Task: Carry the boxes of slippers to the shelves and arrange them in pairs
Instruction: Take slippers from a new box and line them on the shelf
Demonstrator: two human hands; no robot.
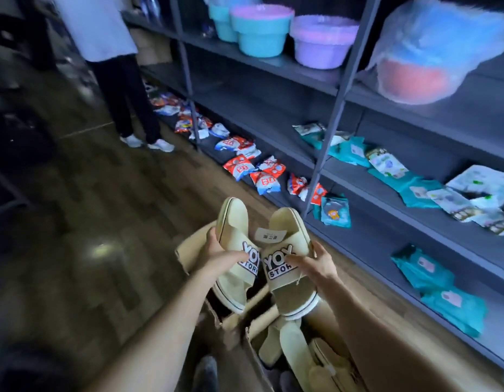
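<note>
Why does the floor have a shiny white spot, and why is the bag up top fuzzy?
Head view: dim overall; the glossy dark floor mirrors a light as glare; the plastic-wrapped blue and pink bundle is blurred near the corner; the cream slippers look sharp.

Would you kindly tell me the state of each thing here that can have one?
left hand, gripping the left slipper.
right hand, gripping the right slipper.
left slipper, lifted above the cardboard box, strap up.
right slipper, lifted, paper tag at its strap.
cardboard box, open, pale slippers inside.
purple basin, upright, unwrapped.
bagged basin, wrapped in plastic.
</note>
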